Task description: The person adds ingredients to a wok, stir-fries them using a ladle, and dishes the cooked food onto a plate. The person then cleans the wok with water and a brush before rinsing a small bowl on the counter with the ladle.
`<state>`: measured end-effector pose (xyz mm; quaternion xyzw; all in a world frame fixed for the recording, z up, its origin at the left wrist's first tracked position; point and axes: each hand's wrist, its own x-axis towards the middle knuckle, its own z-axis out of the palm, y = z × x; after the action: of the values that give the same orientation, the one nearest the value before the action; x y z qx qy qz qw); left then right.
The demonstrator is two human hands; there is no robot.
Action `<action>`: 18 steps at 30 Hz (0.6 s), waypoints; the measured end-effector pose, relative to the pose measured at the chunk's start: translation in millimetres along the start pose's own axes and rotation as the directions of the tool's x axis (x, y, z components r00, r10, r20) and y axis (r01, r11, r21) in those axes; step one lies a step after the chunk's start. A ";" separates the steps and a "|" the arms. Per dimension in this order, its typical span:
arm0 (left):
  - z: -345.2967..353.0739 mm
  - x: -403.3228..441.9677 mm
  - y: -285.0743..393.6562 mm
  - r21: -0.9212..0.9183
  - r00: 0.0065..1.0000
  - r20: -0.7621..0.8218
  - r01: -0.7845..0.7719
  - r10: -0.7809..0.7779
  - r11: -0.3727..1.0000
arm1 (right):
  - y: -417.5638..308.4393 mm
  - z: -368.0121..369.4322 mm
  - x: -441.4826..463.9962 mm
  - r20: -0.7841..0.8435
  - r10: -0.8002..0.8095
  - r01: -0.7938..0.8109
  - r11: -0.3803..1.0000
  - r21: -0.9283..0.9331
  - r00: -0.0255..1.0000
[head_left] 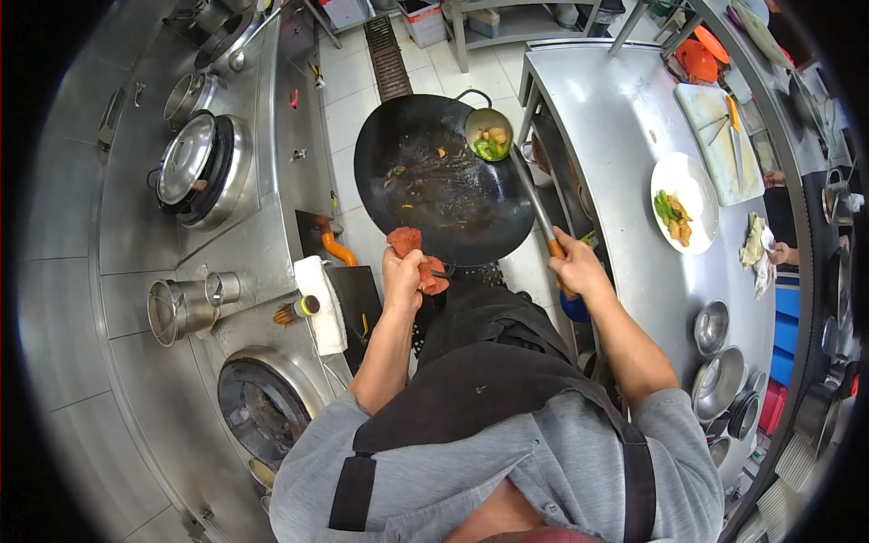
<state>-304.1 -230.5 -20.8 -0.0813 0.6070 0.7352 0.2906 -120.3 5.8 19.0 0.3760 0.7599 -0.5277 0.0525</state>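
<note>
A large black wok hangs tilted in front of me, above the floor between the stove and the steel counter. My left hand is closed on its near handle through a folded red cloth. The wok's inside is dark and oily, with a few food scraps. My right hand grips the wooden handle of a ladle. Its bowl, at the wok's right rim, holds green pepper pieces and golden-brown chunks. On the counter, a white oval plate carries similar food.
To the left runs a steel stove with a lidded pot, an open burner and a white towel. The counter bears a cutting board, a knife and metal bowls. Another person's hand shows at its far edge.
</note>
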 end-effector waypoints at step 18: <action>-43.8 46.6 -31.6 0.157 0.984 -0.063 0.175 -0.167 0.972 | -13.0 11.4 -55.1 0.505 -0.021 -0.377 0.638 0.671 0.863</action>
<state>-335.8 -253.4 -80.5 -0.1273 0.6625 0.6534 0.3434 -92.8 -34.3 50.2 0.2999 0.3940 -0.8593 0.1278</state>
